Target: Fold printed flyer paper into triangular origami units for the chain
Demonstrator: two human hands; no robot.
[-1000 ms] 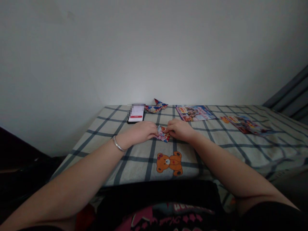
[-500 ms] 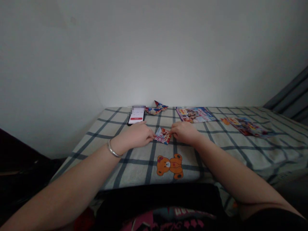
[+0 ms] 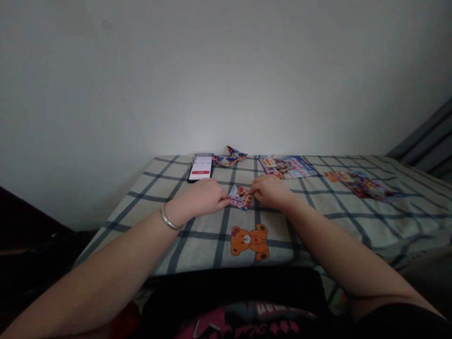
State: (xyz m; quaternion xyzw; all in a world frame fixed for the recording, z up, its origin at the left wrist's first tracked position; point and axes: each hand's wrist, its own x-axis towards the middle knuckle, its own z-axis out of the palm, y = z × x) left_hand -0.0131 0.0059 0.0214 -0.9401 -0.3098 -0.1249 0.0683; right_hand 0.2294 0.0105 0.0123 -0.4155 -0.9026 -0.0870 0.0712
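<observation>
A small folded piece of printed paper [image 3: 240, 197], coloured red, white and blue, lies on the checked cloth between my hands. My left hand [image 3: 206, 197], with a silver bangle at the wrist, pinches the paper's left edge. At its right edge my right hand [image 3: 271, 192] has thumb and fingers closed on the paper. Behind the left hand lies a phone [image 3: 201, 167] with a lit screen. Next to the phone is a folded paper shape [image 3: 231, 157] with a pointed tip standing up.
Two printed colour leaflets, one farther back [image 3: 287, 167] and one at the right [image 3: 363, 185], lie on the checked tablecloth [image 3: 197, 240]. A bear figure [image 3: 249, 242] is printed near the front edge. A white wall [image 3: 226, 75] rises behind, with a dark curtain [image 3: 431, 136] at the right.
My left hand and the folded paper have shifted very slightly to the right. Both hands keep their hold on the paper; the other things stay in place.
</observation>
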